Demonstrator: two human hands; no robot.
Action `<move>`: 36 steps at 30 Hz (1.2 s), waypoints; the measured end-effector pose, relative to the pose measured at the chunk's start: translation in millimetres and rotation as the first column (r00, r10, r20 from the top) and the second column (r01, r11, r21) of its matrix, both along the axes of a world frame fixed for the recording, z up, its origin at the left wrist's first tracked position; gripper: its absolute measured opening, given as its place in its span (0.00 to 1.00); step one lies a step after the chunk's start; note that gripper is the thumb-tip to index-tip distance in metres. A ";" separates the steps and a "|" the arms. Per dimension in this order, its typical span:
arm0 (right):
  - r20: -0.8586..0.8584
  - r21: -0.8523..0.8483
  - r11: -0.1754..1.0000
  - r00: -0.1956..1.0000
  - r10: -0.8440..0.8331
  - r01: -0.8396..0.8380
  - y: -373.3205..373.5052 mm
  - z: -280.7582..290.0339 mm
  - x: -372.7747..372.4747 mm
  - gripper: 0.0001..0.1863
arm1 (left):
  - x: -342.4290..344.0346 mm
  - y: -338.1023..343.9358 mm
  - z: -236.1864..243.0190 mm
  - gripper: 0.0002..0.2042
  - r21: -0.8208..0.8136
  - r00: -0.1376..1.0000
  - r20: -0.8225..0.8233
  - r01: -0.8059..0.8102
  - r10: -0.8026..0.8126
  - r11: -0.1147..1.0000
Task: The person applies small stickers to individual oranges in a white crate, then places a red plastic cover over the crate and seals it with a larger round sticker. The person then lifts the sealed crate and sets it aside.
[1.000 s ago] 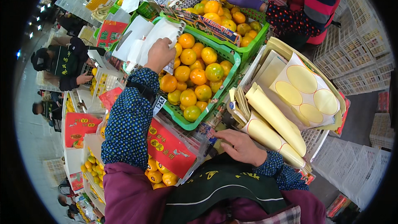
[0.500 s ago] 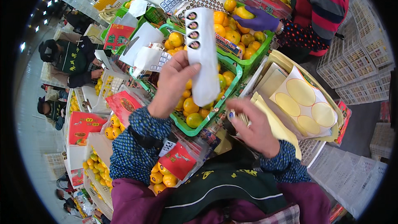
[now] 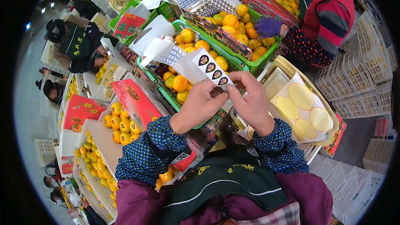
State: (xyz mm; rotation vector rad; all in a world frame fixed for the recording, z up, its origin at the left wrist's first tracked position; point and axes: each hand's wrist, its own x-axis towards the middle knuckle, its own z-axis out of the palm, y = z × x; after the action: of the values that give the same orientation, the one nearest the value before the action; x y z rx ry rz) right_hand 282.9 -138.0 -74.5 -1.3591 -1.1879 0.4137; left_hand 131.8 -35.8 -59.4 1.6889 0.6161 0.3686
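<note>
I hold a white strip of dark teardrop-shaped stickers (image 3: pixel 213 70) at chest height. My left hand (image 3: pixel 200 102) grips its lower left part, and my right hand (image 3: pixel 249 96) pinches its right end between thumb and finger. Behind it is a green basket (image 3: pixel 146 77) of oranges (image 3: pixel 180 83), with white sheets and blue-printed stickers (image 3: pixel 171 53) on top. To the right, a cream tray (image 3: pixel 332 134) holds sheets with round pale-yellow labels (image 3: pixel 300 96).
A second green basket (image 3: pixel 268 53) of oranges is ahead. A co-worker (image 3: pixel 329 21) in red stands at the right, a purple-gloved hand (image 3: pixel 268 27) beside that basket. White crates (image 3: pixel 354 71) are stacked at right. Red boxes (image 3: pixel 79 114) and other workers (image 3: pixel 77 43) are at left.
My left hand has lifted the strip from the papers on the basket and turned it diagonally. My right hand has moved up and taken hold of its end.
</note>
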 end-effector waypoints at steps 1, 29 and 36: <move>-0.021 -0.018 1.000 1.000 0.006 -0.006 0.5 0.0 0.8 0.09 | -4.4 1.0 6.3 0.12 0.115 0.997 0.070 0.010 -0.019 0.993; -0.078 -0.165 0.939 0.953 0.294 -0.303 23.9 -0.8 15.2 0.15 | -44.3 49.7 19.7 0.06 0.329 0.980 0.069 -0.201 0.189 0.922; 0.067 -0.189 0.959 0.972 0.225 -0.209 36.5 -9.3 11.7 0.11 | -46.5 57.8 24.1 0.05 0.214 0.988 -0.102 -0.097 0.120 0.972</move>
State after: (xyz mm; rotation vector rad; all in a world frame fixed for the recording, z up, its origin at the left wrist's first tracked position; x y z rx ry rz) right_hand 294.6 -101.4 -83.9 -1.4179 -1.4067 0.6374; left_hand 85.3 22.0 -35.3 1.8910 0.7787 0.4291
